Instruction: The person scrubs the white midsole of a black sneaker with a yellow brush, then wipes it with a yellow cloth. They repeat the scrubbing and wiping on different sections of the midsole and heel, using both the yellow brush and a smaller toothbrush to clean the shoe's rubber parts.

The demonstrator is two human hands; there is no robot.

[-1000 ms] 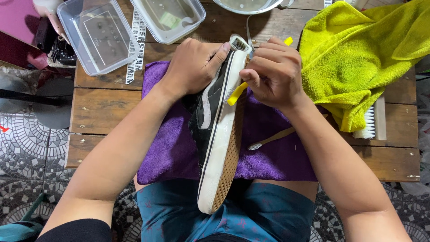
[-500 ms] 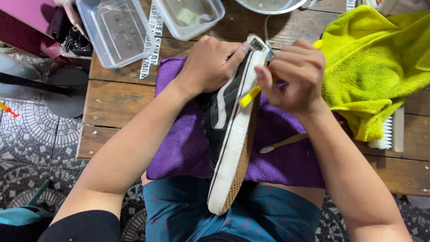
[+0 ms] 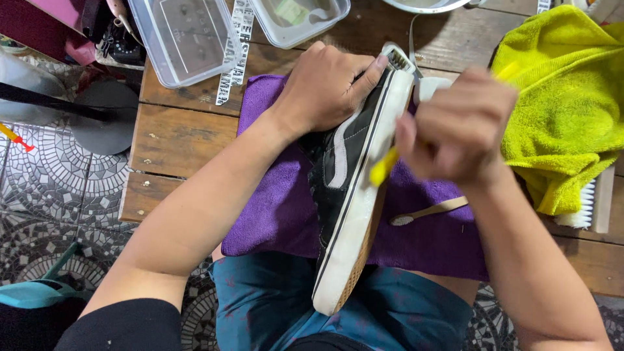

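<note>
A black sneaker (image 3: 344,195) with a white stripe, white sole edge and tan tread lies on its side on a purple cloth (image 3: 273,208), heel toward my lap. My left hand (image 3: 325,84) clasps its upper near the toe. A yellow-handled brush (image 3: 383,168) sits in the grip of my right hand (image 3: 458,127), which is blurred and held against the white sole edge. The brush's head is hidden by the hand.
A yellow towel (image 3: 559,97) lies at the right with a white scrub brush (image 3: 588,205) beside it. A small wooden toothbrush (image 3: 429,212) rests on the cloth. Two clear plastic tubs (image 3: 188,39) and a white bowl rim (image 3: 422,5) stand at the wooden table's far side.
My right hand with the yellow brush has shifted back along the sole edge and is blurred with motion. The view has moved closer over the shoe; my left hand keeps its hold.
</note>
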